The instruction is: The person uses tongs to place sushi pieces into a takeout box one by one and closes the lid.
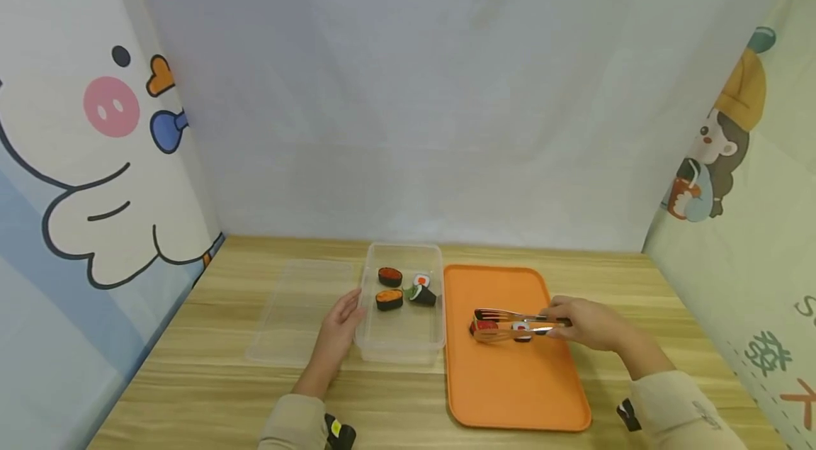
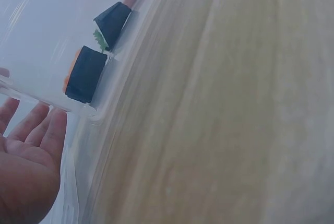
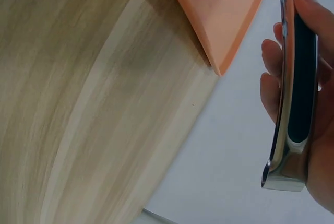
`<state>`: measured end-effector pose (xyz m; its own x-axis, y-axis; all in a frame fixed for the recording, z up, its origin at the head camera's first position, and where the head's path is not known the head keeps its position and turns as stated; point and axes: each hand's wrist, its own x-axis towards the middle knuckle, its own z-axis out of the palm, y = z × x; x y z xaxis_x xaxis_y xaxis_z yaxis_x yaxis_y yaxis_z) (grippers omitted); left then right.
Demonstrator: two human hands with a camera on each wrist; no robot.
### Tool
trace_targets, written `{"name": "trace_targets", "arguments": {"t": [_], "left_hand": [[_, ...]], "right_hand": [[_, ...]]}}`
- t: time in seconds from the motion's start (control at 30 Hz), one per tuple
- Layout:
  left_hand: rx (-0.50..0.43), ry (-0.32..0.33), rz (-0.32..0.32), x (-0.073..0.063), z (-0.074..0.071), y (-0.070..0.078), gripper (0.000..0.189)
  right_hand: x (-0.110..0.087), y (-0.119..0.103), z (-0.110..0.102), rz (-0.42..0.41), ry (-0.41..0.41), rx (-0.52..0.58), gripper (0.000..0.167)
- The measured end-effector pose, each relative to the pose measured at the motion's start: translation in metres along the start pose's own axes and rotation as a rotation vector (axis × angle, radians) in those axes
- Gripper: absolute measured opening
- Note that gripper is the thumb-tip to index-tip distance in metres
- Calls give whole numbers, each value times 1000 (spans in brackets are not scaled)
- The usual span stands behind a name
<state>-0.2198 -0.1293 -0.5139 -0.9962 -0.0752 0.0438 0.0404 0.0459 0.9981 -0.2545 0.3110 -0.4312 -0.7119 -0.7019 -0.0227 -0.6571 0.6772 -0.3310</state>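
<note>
At the left rim of the clear plastic container [image 1: 401,333], my left hand [image 1: 340,322] pinches the edge, its thumb over the rim and fingers against the outer wall. Inside are a red-topped sushi piece [image 1: 390,276], an orange-topped one [image 1: 389,300], a white roll with a red centre [image 1: 421,280] and a dark cone-shaped hand roll [image 1: 423,295]. My right hand [image 1: 589,322] grips metal tongs [image 3: 302,78] with dark handle inserts. The tongs' ends lie over a red-topped sushi piece [image 1: 483,327] on the orange tray [image 1: 510,386]. Another white sushi roll [image 1: 521,331] shows between the tongs' arms.
A flat translucent lid [image 1: 287,322] lies on the wooden table [image 1: 210,379], left of the container. The tray stands right beside the container's right side. A pale curtain [image 1: 414,117] hangs behind the table, with printed cloths at both sides.
</note>
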Motion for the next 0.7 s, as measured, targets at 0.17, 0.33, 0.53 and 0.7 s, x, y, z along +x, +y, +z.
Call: {"name": "trace_targets", "arguments": {"t": [0.17, 0.33, 0.53, 0.7], "left_hand": [[-24, -19, -12, -5, -1, 13, 45], [-12, -21, -12, -7, -1, 21, 45], [-4, -1, 4, 0, -1, 2, 46], [-16, 8, 1, 0, 0, 0, 45]], "right_hand": [[2, 3, 5, 1, 9, -3, 28], [2, 2, 3, -22, 41, -11, 26], [2, -4, -7, -46, 95, -1, 26], [9, -13, -19, -47, 101, 29, 29]]}}
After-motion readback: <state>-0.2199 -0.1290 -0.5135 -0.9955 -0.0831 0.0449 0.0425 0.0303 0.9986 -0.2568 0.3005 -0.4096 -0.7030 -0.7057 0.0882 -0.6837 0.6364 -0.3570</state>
